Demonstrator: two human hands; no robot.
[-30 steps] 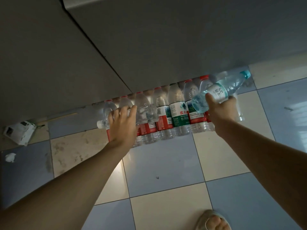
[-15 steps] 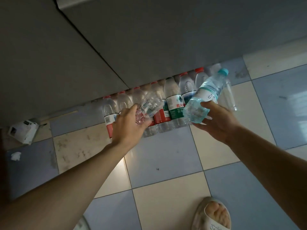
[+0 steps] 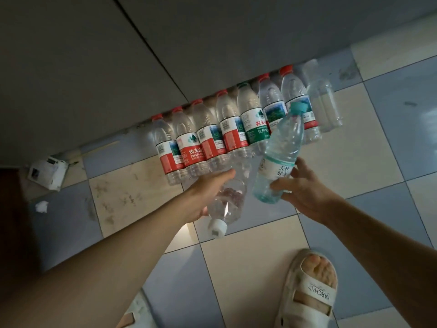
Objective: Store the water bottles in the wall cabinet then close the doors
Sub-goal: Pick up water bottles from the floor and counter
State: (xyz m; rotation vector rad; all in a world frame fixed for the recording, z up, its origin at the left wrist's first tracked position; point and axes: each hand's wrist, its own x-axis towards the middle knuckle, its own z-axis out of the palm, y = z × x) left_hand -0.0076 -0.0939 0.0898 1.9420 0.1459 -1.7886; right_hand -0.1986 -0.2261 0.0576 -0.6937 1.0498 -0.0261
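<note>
Several water bottles [image 3: 208, 140] with red and green labels stand in a row on the tiled floor against the grey wall. My left hand [image 3: 208, 192] grips a clear bottle [image 3: 228, 204] that is tipped over, its white cap pointing toward me. My right hand [image 3: 307, 192] holds a pale blue bottle [image 3: 280, 159] by its lower half, teal cap pointing up and away. Both held bottles hang in the air in front of the row. No cabinet doors can be made out as such.
Grey panels [image 3: 212, 39] fill the top of the view. A white box [image 3: 47, 172] and a crumpled scrap [image 3: 42, 206] lie on the floor at left. My sandalled foot [image 3: 312, 290] stands at lower right. An unlabelled clear bottle [image 3: 324, 100] ends the row.
Both hands have pulled back from the row toward me, each carrying its bottle. The left bottle has swung so its cap points at me; the view has tilted down, showing my foot.
</note>
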